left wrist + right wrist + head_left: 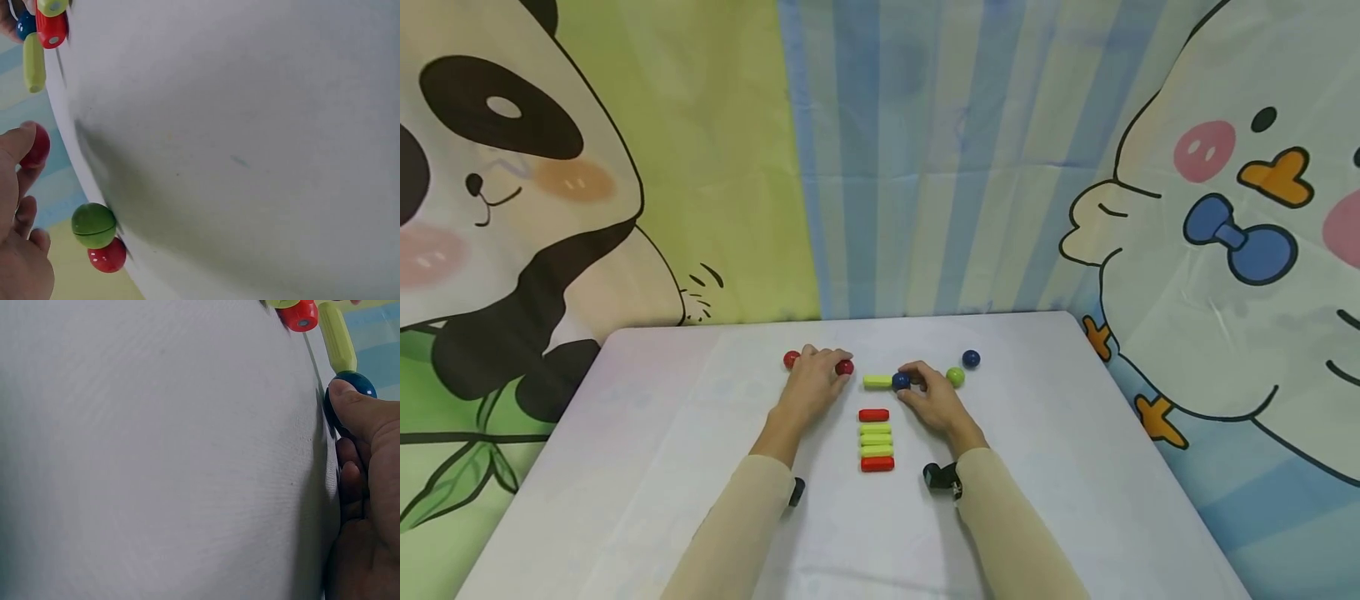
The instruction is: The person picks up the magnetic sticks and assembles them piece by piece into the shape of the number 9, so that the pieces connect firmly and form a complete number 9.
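My left hand (808,390) pinches a red ball (845,367) between thumb and fingers, left of a yellow-green stick (877,382). The left wrist view shows this held ball (41,147) raised off the white table. My right hand (938,403) grips a dark blue ball (901,382), its thumb pressed on it in the right wrist view. One end of the stick (337,339) meets that blue ball; whether they are joined I cannot tell. Beyond my left hand lie another red ball (791,359) and a green ball (94,225), the latter hidden in the head view.
Nearer me on the white table (655,433) lies a column of sticks: a red one (873,415), several yellow-green ones (876,440) and another red one (877,464). A green ball (955,377) and a blue ball (972,359) sit right of my right hand. A cartoon curtain (910,167) hangs behind.
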Demonstrator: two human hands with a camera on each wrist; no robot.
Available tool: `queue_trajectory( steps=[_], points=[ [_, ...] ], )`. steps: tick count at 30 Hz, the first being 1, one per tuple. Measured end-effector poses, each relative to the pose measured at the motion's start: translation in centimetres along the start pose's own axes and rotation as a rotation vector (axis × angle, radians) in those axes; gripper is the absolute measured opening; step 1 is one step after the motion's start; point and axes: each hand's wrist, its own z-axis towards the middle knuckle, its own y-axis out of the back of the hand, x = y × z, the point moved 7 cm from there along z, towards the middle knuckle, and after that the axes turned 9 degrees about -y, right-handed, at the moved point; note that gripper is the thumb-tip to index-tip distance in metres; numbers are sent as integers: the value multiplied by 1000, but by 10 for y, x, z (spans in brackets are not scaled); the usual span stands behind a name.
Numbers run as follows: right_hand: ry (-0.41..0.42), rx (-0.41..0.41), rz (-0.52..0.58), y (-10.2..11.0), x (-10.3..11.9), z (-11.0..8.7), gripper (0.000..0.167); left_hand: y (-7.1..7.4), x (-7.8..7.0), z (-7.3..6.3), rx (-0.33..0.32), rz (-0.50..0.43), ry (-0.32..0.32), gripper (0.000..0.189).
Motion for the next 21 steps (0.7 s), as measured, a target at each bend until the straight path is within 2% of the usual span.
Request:
queue_trajectory(
  steps=[4, 8, 17, 21],
  points=[
    [-5, -4, -12, -2, -1, 1, 40, -4, -6, 0, 68, -18, -29, 39],
    [0, -10, -12, -2, -2, 2, 40, -6, -10, 0, 115, -23, -32, 39],
    [-22, 2, 3, -2, -2, 0, 40, -12, -13, 1, 174, -96, -7, 40],
    [-15, -1, -6, 0, -1, 0, 40, -16, -14, 1, 180, -126, 6, 40]
  ],
)
